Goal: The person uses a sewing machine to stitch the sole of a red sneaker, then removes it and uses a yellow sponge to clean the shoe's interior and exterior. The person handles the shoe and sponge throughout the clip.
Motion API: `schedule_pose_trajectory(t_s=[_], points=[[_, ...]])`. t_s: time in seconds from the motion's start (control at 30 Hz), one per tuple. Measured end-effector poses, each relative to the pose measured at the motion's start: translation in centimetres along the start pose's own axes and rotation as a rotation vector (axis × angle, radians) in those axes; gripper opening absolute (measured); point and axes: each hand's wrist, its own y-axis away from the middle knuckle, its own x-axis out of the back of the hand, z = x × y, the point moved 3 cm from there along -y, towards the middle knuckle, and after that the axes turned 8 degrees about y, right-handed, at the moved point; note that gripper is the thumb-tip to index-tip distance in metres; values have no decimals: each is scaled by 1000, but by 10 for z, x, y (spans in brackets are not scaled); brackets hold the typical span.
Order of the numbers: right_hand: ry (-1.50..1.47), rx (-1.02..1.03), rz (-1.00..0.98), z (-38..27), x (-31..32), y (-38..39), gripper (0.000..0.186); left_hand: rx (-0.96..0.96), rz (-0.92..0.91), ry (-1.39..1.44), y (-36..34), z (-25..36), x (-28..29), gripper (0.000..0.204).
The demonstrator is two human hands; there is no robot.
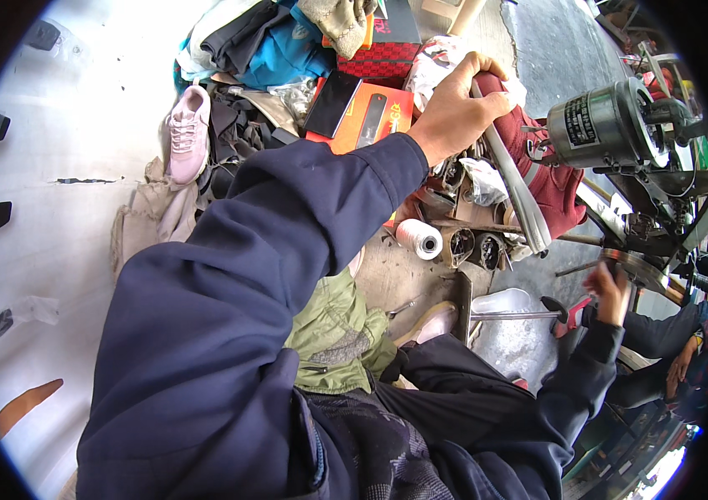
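With my left hand (458, 108) I grip the upper end of a dark red shoe (547, 193), fingers curled over its edge. Its pale sole (514, 179) faces me in a long strip. Right against the shoe is the metal cylinder head of a sewing machine (592, 129), its small front parts meeting the red fabric. Lower down, my right hand (608, 293) is beside the machine's wheel (639, 271). Motion smears its fingers, and whether they touch the wheel is unclear.
A white thread spool (419, 239) stands near several small tins (458, 246). Further left are a phone (334, 103) on an orange box (396, 108), a pink shoe (188, 137) and piled clothes. Another person's hand (682, 367) shows at right, near a white basin (500, 304).
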Motion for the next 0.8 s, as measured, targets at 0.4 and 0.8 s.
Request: schedule_pose_trajectory(t_s=[0.4,0.8], points=[[-16,-293,439,126,71,-42,8,6,-53,77,0,1,-2,20],[-30,16,578,16,112,-2,16,64,-26,28,8,-6,0,18]])
